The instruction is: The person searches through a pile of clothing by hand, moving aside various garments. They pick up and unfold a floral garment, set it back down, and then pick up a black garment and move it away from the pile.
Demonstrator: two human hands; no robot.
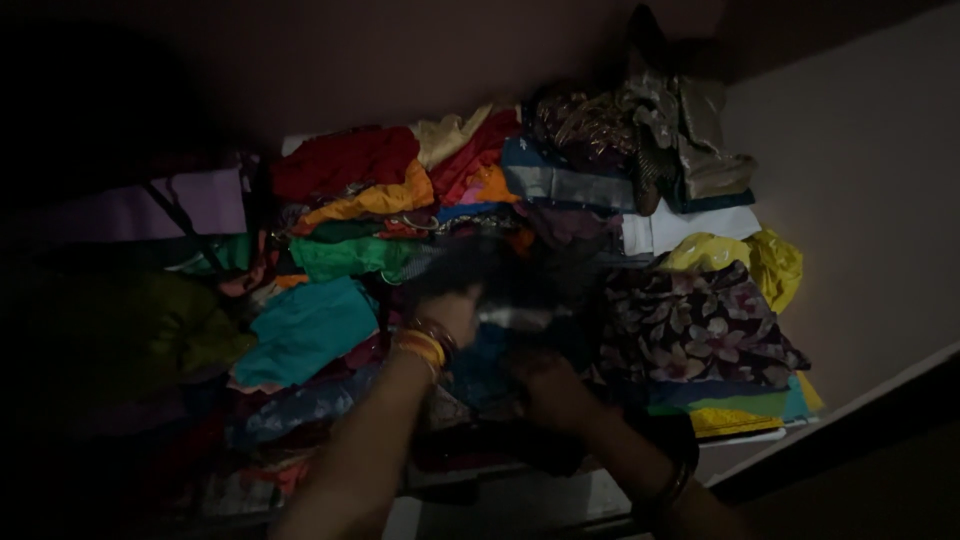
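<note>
Both hands on dark garment (520, 290) beside floral cloth (690, 330): left hand (450, 318) grasping, right hand (545, 385) grip unclear; tugging risks toppling heap.

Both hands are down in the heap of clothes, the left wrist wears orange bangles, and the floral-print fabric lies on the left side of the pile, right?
Not quite. The head view shows the floral-print fabric on the right side of the pile, below a yellow cloth. The rest holds: left hand and right hand are both in the heap, and orange bangles ring the left wrist.
</note>
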